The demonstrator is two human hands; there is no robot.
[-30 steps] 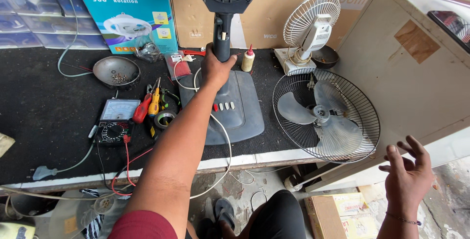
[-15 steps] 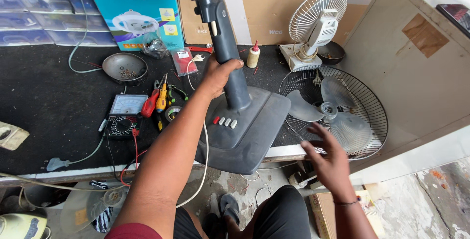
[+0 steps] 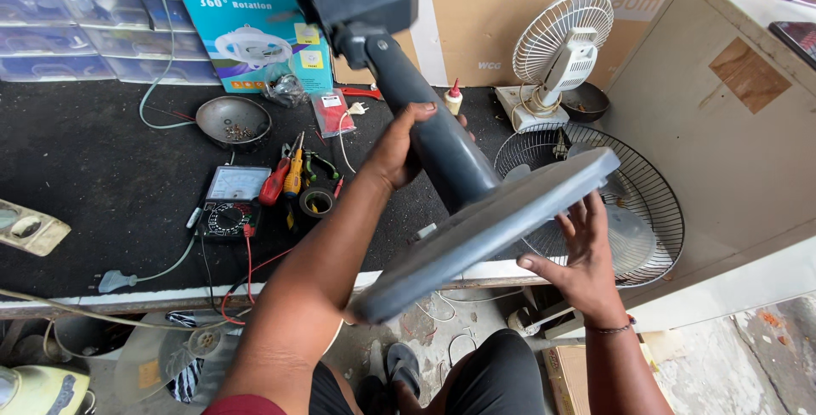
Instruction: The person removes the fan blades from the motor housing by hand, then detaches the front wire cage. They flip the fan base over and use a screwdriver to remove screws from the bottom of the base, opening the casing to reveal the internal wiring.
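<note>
Change: fan base (image 3: 493, 232) has been tilted up off the bench (image 3: 85, 168).
Left hand (image 3: 399, 147): closed round the fan stem (image 3: 438, 139).
Right hand (image 3: 586, 253): open, propping the base.
Risk: base could slip onto the fan guard (image 3: 654, 202) at the bench's right edge.

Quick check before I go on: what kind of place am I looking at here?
Most likely a small appliance repair workbench. The left hand and right hand hold a tilted grey fan stand over a black-topped bench with an analog multimeter, screwdrivers and a loose fan guard.

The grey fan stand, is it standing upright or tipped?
Tipped. The left hand holds the grey fan stand by its post; the right hand supports its base, tilted off the bench.
</note>
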